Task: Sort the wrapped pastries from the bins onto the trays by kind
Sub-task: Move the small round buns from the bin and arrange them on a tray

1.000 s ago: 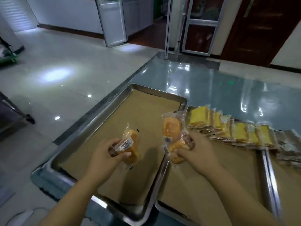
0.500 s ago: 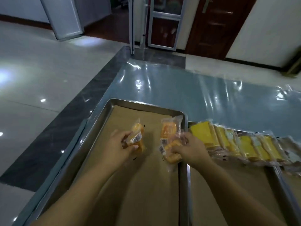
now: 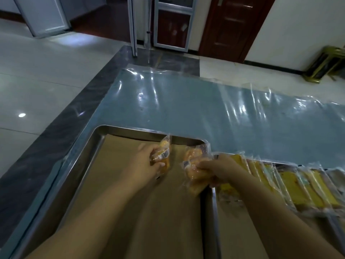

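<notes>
Wrapped pastries point(image 3: 194, 166) pinched in left hand point(image 3: 145, 161) and right hand point(image 3: 222, 169) fingers point(image 3: 202, 166) have moved forward.

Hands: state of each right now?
Left hand: holds a single wrapped pastry.
Right hand: grips a bunch of wrapped pastries.

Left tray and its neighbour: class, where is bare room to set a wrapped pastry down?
Left tray: bare paper from its left rim to the left hand, and its near half. Right tray: bare paper nearside of the yellow cake row. Crowded: that row, and around the right hand.
</notes>
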Action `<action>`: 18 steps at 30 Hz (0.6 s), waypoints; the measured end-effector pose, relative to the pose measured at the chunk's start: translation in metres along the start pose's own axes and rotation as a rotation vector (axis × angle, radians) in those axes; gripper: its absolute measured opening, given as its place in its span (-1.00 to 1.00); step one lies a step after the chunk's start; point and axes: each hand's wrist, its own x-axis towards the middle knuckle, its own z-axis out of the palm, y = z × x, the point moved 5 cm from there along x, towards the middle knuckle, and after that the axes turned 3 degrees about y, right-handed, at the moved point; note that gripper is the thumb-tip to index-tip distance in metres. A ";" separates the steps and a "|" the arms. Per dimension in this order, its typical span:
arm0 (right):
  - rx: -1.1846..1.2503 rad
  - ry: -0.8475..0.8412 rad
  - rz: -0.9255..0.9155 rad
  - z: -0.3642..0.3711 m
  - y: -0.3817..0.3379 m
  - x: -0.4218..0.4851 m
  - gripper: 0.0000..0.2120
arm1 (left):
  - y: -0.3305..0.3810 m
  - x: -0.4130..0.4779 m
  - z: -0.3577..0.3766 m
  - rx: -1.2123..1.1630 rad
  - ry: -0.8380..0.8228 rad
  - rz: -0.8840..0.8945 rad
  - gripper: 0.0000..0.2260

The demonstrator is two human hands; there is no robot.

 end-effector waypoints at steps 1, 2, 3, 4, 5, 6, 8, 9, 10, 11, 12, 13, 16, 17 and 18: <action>-0.074 0.017 -0.052 -0.004 0.003 -0.002 -0.60 | -0.002 0.002 0.006 -0.002 -0.010 -0.008 -0.60; -0.170 0.035 -0.111 -0.008 0.005 -0.006 -0.59 | -0.004 0.002 0.012 -0.006 -0.016 -0.017 -0.59; -0.247 0.047 -0.162 -0.011 0.006 -0.011 -0.59 | -0.005 0.002 0.016 -0.012 -0.018 -0.022 -0.59; -0.267 0.063 -0.197 -0.013 0.007 -0.017 -0.62 | -0.005 0.002 0.019 -0.017 -0.013 -0.022 -0.58; -0.225 0.078 -0.207 -0.017 0.007 -0.023 -0.68 | -0.006 0.002 0.021 -0.022 -0.004 -0.021 -0.58; -0.136 0.095 -0.205 -0.022 0.007 -0.030 -0.72 | -0.007 0.002 0.021 -0.027 0.009 -0.021 -0.58; -0.026 0.122 -0.273 -0.030 0.002 -0.044 -0.74 | -0.010 0.002 0.020 -0.036 0.026 -0.038 -0.57; 0.028 0.133 -0.331 -0.032 -0.003 -0.051 -0.76 | -0.012 0.001 0.018 -0.037 0.032 -0.055 -0.56; 0.102 0.152 -0.386 -0.034 -0.008 -0.056 -0.81 | -0.014 0.000 0.015 -0.032 0.042 -0.073 -0.56; 0.192 0.171 -0.433 -0.035 -0.013 -0.060 -0.86 | -0.016 -0.001 0.012 -0.022 0.058 -0.089 -0.55; 0.276 0.205 -0.476 -0.035 -0.017 -0.062 -0.88 | -0.018 -0.003 0.008 -0.006 0.081 -0.101 -0.55; 0.334 0.244 -0.517 -0.034 -0.023 -0.062 -0.83 | -0.019 -0.004 0.003 0.015 0.109 -0.106 -0.54; 0.362 0.367 -0.564 -0.012 -0.035 -0.049 -0.57 | -0.022 -0.005 -0.012 0.090 0.208 -0.081 -0.56; 0.300 0.414 -0.565 0.000 -0.039 -0.043 -0.47 | -0.023 -0.005 -0.015 0.110 0.229 -0.074 -0.56; 0.220 0.453 -0.568 0.013 -0.042 -0.036 -0.41 | -0.024 -0.004 -0.018 0.138 0.237 -0.072 -0.56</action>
